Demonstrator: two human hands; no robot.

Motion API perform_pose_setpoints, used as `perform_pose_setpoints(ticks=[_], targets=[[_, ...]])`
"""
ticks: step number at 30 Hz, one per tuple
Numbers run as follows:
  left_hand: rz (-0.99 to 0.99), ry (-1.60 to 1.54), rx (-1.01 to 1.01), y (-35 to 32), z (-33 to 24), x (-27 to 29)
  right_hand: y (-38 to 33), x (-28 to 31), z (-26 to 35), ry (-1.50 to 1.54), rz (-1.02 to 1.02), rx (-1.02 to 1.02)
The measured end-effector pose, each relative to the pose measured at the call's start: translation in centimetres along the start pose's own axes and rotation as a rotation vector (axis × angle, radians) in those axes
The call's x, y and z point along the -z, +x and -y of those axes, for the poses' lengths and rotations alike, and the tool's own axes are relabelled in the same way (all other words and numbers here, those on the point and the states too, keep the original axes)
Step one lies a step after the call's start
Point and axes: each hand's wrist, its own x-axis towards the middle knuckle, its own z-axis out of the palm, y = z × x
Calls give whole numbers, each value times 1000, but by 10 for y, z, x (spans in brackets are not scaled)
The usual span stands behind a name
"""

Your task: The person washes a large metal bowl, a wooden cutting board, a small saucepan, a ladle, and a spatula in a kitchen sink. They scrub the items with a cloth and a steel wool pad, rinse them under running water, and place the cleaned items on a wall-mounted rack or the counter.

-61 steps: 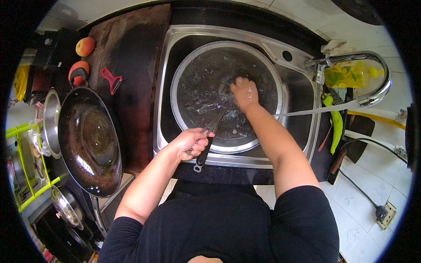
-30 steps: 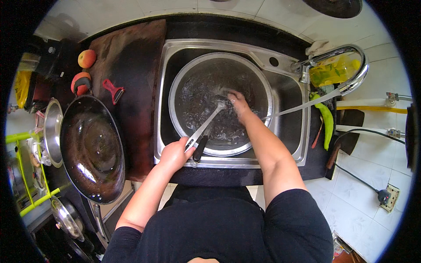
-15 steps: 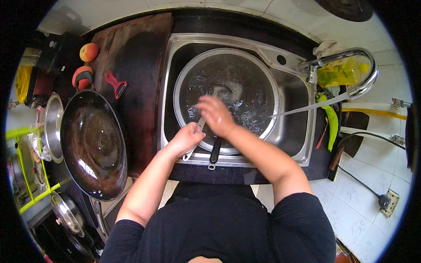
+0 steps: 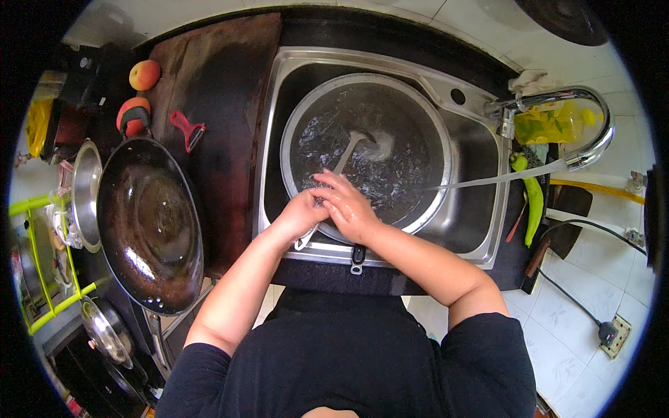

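The right hand (image 4: 350, 209) is now meeting the left hand (image 4: 301, 212) near the lower edge of the round metal basin (image 4: 366, 76), at the centre of the frame; a second ago it was reaching into the water near the head of the long-handled metal utensil (image 4: 346, 152), and half a second ago it was hovering over the handle with its fingers apart. The contact is therefore shifting from the utensil's head to its handle, and both hands are appearing to share the work there. The left hand is closing around the handle, its lower end poking out below the fist, while the right hand is lying partly open with its fingers against the left; whether it is also gripping the handle I cannot tell. The utensil is slanting up into the water, its head lying just above the basin's middle, its exact shape blurred by ripples. Water is streaming from the faucet (image 4: 605, 132) at the upper right into the basin, which is sitting in the steel sink (image 4: 477, 160). A second, black handle (image 4: 358, 253) is jutting over the sink's lower rim, just beneath the right forearm and partly hidden by it.
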Motion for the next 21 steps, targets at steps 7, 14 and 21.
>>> perform_pose_setpoints(ticks=[7,14,21], targets=[[10,321,135,-2,13,-2,58,54,-93,-535,-111,-33],[84,454,322,-22,5,-2,59,46,-177,-3,-208,-677],[-14,657,136,-39,9,7,52,44,-82,-398,-201,209]])
